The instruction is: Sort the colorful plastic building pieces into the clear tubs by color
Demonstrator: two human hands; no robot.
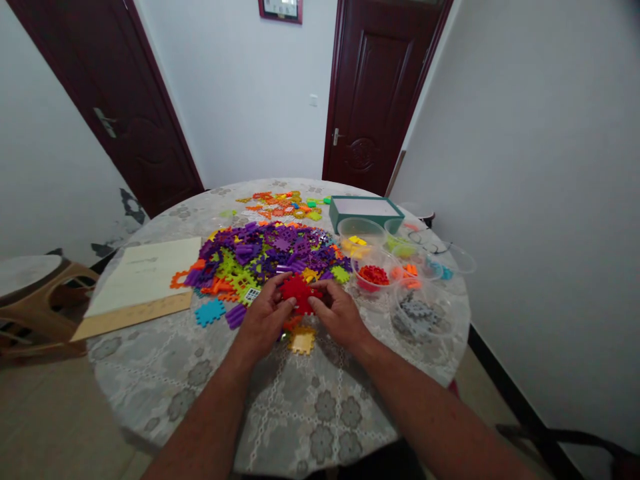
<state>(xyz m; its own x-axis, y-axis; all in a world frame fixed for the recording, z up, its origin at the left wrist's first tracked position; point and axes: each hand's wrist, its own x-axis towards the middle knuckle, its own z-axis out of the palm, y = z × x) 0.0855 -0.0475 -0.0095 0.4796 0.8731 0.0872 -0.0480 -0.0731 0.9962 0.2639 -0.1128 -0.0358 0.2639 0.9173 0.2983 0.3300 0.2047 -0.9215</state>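
A red plastic building piece (pixel 299 293) with notched edges is held up between both hands above the table. My left hand (pixel 264 313) pinches its left side, thumb in front and fingers behind. On the opposite side my right hand (pixel 340 311) grips it the same way. Just below the hands lies a yellow-orange square piece (pixel 302 341) with toothed edges. Behind them spreads a heap of mostly purple pieces (pixel 280 243), mixed with green and orange ones. A blue toothed piece (pixel 210 312) and a purple ridged piece (pixel 235 317) lie left of my left hand.
Clear tubs stand at the right, holding red pieces (pixel 374 275), yellow pieces (pixel 356 245) and grey pieces (pixel 420 315). A green box (pixel 367 209) sits behind them. Left are a paper sheet (pixel 150 267) and a wooden ruler (pixel 135 313). Orange pieces (pixel 273 200) lie at the back.
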